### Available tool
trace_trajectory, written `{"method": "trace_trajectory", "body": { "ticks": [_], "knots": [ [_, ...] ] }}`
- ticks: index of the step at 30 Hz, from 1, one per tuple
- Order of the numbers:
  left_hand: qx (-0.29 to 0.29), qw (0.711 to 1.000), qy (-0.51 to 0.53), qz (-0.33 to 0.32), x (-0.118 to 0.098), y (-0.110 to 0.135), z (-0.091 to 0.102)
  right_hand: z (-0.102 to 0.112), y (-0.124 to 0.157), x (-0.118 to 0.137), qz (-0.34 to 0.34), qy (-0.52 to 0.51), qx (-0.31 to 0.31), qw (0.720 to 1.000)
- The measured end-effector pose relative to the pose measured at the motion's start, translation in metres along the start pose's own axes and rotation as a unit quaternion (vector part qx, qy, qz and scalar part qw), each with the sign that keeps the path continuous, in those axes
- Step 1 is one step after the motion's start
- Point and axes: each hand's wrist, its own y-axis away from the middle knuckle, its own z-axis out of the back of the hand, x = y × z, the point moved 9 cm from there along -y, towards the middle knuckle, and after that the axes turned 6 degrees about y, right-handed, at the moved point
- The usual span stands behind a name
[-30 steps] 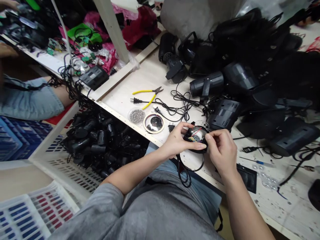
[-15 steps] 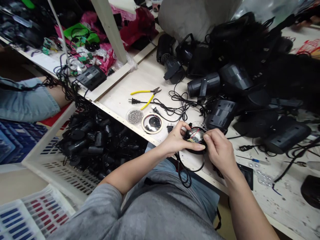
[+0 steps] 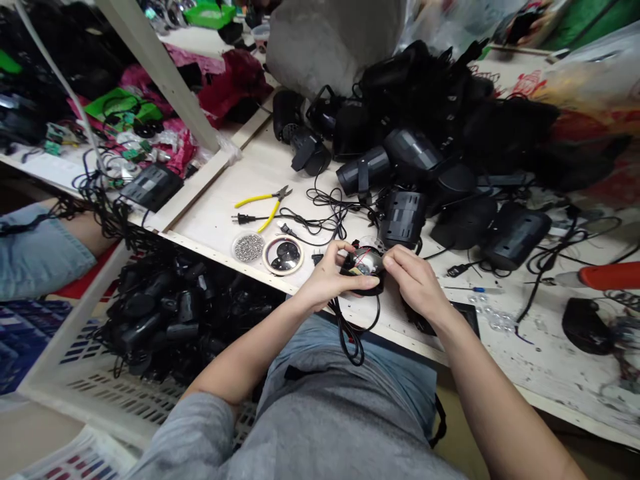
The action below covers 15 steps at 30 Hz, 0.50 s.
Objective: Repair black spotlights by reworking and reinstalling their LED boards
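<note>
At the bench's front edge, my left hand [image 3: 333, 277] is closed around a round black lamp housing [image 3: 367, 288], thumb along its near rim. Inside the housing show a shiny silver part and thin red wires [image 3: 364, 257]. My right hand [image 3: 413, 277] pinches at the housing's right side; what lies between its fingertips is too small to make out. A looped black cord [image 3: 350, 337] hangs from the housing over the edge. Left of my hands are a dish of small screws [image 3: 249, 247] and a tape roll [image 3: 283, 256] with black discs inside its ring.
Yellow-handled cutters [image 3: 265, 202] and plugged cords [image 3: 320, 217] lie behind the dishes. Black lamp housings [image 3: 403, 217] pile up at the back right. A screwdriver [image 3: 477, 290] and an orange-handled tool [image 3: 607, 275] are to the right. Below left stands a white crate [image 3: 107, 393] of black parts.
The view has swung to the right, so the bench things appear farther left and the orange-handled tool has come into view. Both hands stay on the housing.
</note>
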Motion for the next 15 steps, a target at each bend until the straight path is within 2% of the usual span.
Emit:
{"method": "trace_trajectory", "body": {
  "ticks": [6,8,10,12,15],
  "knots": [
    [0.004,1.0,-0.02,-0.002,0.0,0.001,0.002,0.0,-0.003,-0.005,-0.005,-0.028,-0.008,1.0],
    [-0.003,0.997,-0.072,-0.029,-0.002,0.001,0.005,0.001,0.0,-0.005,-0.002,-0.025,-0.01,1.0],
    [-0.019,0.982,-0.175,-0.074,-0.007,0.003,0.007,0.002,0.004,-0.004,0.0,-0.016,-0.01,1.0],
    [-0.029,0.952,-0.283,-0.112,-0.01,0.005,0.007,0.002,0.01,-0.002,0.003,-0.004,-0.004,1.0],
    [-0.011,0.924,-0.357,-0.137,-0.01,0.009,0.004,0.002,0.02,0.004,0.029,0.043,0.001,0.999]
  ]
}}
